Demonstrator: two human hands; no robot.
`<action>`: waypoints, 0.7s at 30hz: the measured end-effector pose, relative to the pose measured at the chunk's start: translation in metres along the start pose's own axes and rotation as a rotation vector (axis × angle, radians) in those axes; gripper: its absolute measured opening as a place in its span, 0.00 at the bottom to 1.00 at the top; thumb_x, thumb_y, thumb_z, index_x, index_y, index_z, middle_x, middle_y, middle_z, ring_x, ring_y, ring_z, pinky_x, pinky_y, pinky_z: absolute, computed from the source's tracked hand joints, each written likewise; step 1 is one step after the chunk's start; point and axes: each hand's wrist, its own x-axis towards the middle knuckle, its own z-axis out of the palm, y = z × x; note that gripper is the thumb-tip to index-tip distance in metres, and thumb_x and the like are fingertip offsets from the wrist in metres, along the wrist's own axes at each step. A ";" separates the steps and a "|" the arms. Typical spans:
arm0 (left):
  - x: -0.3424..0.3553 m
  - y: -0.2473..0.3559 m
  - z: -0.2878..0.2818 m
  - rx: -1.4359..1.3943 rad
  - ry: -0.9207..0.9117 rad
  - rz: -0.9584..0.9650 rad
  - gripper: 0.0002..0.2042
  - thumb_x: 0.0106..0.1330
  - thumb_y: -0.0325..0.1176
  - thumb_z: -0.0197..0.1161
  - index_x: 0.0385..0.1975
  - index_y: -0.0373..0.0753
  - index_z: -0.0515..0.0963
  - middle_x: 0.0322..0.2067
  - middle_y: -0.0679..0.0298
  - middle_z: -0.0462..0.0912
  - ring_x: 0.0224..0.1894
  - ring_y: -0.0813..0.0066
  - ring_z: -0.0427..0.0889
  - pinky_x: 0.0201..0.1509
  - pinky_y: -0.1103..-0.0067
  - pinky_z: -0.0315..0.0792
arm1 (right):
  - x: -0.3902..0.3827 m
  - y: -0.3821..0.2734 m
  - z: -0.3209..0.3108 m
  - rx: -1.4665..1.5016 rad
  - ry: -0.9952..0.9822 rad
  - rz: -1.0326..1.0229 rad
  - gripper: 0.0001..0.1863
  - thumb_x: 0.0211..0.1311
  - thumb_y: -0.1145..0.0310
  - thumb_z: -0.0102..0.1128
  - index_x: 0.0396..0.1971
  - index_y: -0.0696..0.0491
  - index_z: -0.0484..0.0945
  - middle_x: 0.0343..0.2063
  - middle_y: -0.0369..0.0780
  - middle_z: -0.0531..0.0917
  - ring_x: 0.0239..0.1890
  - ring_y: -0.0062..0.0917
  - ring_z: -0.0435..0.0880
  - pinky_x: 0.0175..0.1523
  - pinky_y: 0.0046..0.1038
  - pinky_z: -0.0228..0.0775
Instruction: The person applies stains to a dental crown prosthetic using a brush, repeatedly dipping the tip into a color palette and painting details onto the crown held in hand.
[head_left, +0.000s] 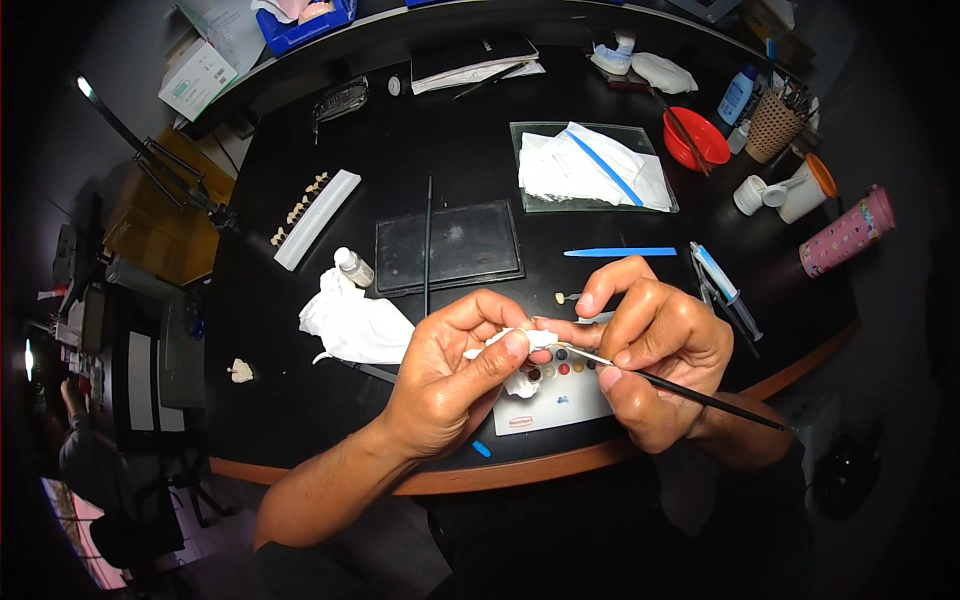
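Observation:
My left hand is closed, pinching a small white lumpy piece between thumb and fingers. Its exact kind is hard to make out, as the fingers cover part of it. In my right hand is a fine brush with a black handle, its tip pointing left and touching or very near the white piece. One right finger reaches across toward the left fingertips. Below both hands lies a white palette card with several round colour spots, partly hidden. Just beyond the right hand is a small tooth-coloured piece.
A crumpled white cloth and a small bottle stand left, near a dark slab. Farther off are a tooth shade holder, a glass plate with tissues, a red bowl and a pink tumbler.

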 end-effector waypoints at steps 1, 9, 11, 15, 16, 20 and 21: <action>0.000 0.000 0.000 0.007 0.004 0.006 0.05 0.72 0.24 0.56 0.45 0.33 0.72 0.45 0.51 0.83 0.45 0.80 0.81 0.53 0.81 0.74 | 0.000 0.000 0.000 -0.005 -0.004 -0.001 0.08 0.42 0.87 0.57 0.21 0.58 0.72 0.22 0.40 0.77 0.44 0.32 0.79 0.47 0.40 0.87; 0.001 0.000 -0.001 0.021 0.007 0.000 0.06 0.72 0.25 0.57 0.44 0.32 0.72 0.42 0.54 0.83 0.45 0.80 0.82 0.51 0.82 0.75 | -0.001 0.000 -0.001 -0.010 -0.003 0.001 0.08 0.42 0.88 0.56 0.20 0.59 0.71 0.22 0.41 0.77 0.43 0.32 0.79 0.46 0.39 0.87; 0.001 0.000 0.000 0.029 0.020 -0.010 0.06 0.72 0.25 0.57 0.45 0.32 0.72 0.42 0.54 0.83 0.45 0.80 0.82 0.51 0.82 0.75 | 0.000 0.000 -0.001 -0.014 -0.002 0.004 0.08 0.42 0.88 0.56 0.20 0.59 0.71 0.22 0.41 0.77 0.43 0.32 0.79 0.46 0.39 0.87; 0.001 0.000 -0.001 0.030 0.015 -0.008 0.06 0.72 0.25 0.57 0.45 0.32 0.72 0.41 0.55 0.83 0.45 0.79 0.82 0.51 0.82 0.75 | -0.001 0.000 -0.001 -0.013 -0.005 -0.003 0.08 0.43 0.87 0.56 0.21 0.59 0.71 0.22 0.41 0.77 0.43 0.32 0.79 0.46 0.39 0.87; 0.001 -0.001 0.000 0.028 0.017 -0.009 0.06 0.72 0.25 0.57 0.45 0.32 0.72 0.41 0.55 0.83 0.45 0.79 0.82 0.51 0.82 0.75 | -0.001 0.000 -0.001 -0.014 -0.004 -0.004 0.08 0.43 0.87 0.56 0.21 0.59 0.71 0.22 0.41 0.77 0.43 0.32 0.79 0.46 0.39 0.87; 0.000 -0.001 0.000 0.036 0.031 -0.008 0.06 0.72 0.25 0.57 0.44 0.32 0.72 0.40 0.56 0.83 0.44 0.79 0.82 0.51 0.82 0.74 | 0.000 0.000 -0.001 -0.006 -0.009 -0.003 0.07 0.44 0.88 0.56 0.21 0.59 0.71 0.22 0.41 0.76 0.43 0.33 0.78 0.47 0.40 0.87; 0.000 -0.001 -0.001 0.027 0.012 0.004 0.06 0.72 0.25 0.57 0.44 0.32 0.72 0.40 0.56 0.83 0.44 0.80 0.82 0.51 0.82 0.74 | 0.000 0.000 -0.002 -0.006 -0.010 -0.003 0.07 0.44 0.88 0.56 0.21 0.59 0.71 0.22 0.41 0.76 0.43 0.33 0.78 0.47 0.40 0.87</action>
